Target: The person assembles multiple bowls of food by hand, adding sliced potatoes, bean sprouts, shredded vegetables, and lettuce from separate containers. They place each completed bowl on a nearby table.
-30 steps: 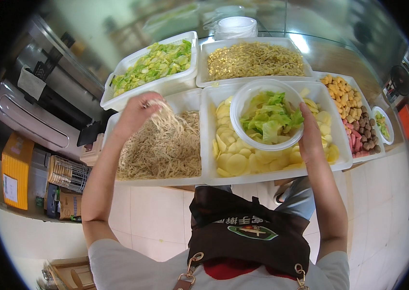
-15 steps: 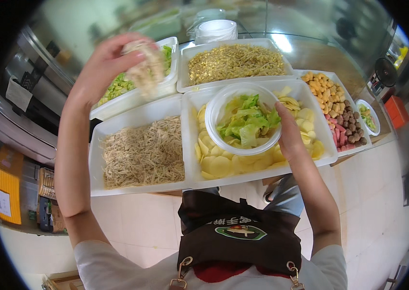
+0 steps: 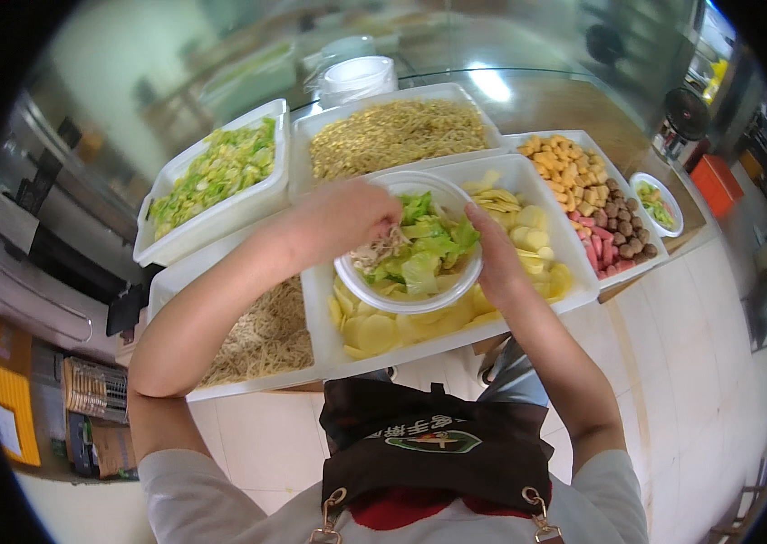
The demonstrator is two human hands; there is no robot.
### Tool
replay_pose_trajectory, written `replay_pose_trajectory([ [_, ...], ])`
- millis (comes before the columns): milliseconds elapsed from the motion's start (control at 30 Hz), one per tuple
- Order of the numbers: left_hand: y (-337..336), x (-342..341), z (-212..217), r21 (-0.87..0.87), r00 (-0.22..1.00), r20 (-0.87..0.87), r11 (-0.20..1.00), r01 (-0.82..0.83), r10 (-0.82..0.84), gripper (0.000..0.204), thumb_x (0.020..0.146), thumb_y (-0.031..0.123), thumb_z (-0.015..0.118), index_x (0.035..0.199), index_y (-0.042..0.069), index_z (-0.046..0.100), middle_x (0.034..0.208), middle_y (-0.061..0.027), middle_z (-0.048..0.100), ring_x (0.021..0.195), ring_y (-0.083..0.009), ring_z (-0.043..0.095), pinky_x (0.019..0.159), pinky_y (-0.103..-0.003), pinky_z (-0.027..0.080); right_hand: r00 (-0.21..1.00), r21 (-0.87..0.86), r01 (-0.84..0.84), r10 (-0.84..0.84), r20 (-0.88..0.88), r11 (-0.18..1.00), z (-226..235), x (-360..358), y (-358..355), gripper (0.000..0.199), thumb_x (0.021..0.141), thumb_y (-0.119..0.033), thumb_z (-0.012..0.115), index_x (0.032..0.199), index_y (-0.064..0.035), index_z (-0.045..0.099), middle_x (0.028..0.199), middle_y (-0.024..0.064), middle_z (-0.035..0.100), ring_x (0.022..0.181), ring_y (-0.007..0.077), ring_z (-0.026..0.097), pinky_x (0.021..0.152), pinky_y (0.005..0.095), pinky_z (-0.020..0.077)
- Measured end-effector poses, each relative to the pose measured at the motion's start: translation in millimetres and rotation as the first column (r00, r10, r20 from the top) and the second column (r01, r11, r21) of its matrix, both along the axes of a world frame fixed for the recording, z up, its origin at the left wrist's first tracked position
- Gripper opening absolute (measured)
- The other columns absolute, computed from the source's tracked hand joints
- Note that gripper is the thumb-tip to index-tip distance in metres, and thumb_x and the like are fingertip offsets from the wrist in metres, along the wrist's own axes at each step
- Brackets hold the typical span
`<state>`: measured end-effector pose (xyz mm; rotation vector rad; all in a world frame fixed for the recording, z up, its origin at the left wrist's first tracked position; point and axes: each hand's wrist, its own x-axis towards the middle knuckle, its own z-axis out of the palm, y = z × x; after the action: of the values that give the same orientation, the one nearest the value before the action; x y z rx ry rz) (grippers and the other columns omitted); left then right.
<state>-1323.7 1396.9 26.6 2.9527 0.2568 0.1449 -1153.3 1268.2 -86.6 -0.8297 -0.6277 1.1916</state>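
In the head view, holds the white bowl (image 3: 406, 306) by its right side with the right hand (image 3: 498, 260), part closed around the wall, likely to steady it above the near-right tray (image 3: 585, 279) of yellow slices (image 3: 534, 238). Dips the left hand (image 3: 358, 218) into the bowl's left side, beside lettuce (image 3: 438, 247), curled at pale shreds (image 3: 383, 251); cannot tell whether gripping or loosening. Has the bowl just right of the shred tray (image 3: 256, 383), probably for a short reach.
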Motion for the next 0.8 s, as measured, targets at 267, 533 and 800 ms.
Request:
replay_pose_trajectory([
  [267, -18, 113, 59, -0.169, 0.925, 0.37, 0.985, -0.024, 0.086, 0.01, 0.083, 0.009, 0.062, 0.086, 0.001, 0.057, 0.076, -0.0033, 0.056, 0.068, -0.0092, 0.052, 0.062, -0.023, 0.044, 0.959, -0.029, 0.27, -0.271, -0.086, 0.962, 32, 99, -54, 0.049, 0.094, -0.038, 0.049, 0.126, -0.0009, 0.047, 0.12, 0.0118, 0.057, 0.107, 0.0202, 0.056, 0.095, 0.0332, 0.0443],
  [533, -10, 334, -37, -0.301, 0.906, 0.288, 0.869, 0.393, -0.31, 0.013, 0.082, 0.014, 0.063, 0.089, 0.003, 0.061, 0.083, -0.011, 0.062, 0.078, -0.0223, 0.061, 0.068, -0.033, 0.048, 0.597, -0.017, 0.8, -0.791, 0.133, 0.6, 26, 260, -200, 0.054, 0.093, -0.041, 0.049, 0.13, -0.0008, 0.044, 0.127, 0.0125, 0.053, 0.115, 0.0218, 0.052, 0.099, 0.0334, 0.0408],
  [800, -44, 472, -98, 0.11, 0.901, -0.092, 0.894, 0.433, -0.425, 0.023, 0.074, 0.016, 0.065, 0.092, 0.004, 0.058, 0.09, -0.0158, 0.061, 0.087, -0.0321, 0.06, 0.073, -0.043, 0.048, 0.272, -0.121, 0.957, -0.96, 0.072, 0.262, -7, 336, -318, 0.057, 0.094, -0.038, 0.049, 0.131, 0.004, 0.039, 0.128, 0.0162, 0.049, 0.117, 0.0245, 0.05, 0.098, 0.035, 0.0415],
])
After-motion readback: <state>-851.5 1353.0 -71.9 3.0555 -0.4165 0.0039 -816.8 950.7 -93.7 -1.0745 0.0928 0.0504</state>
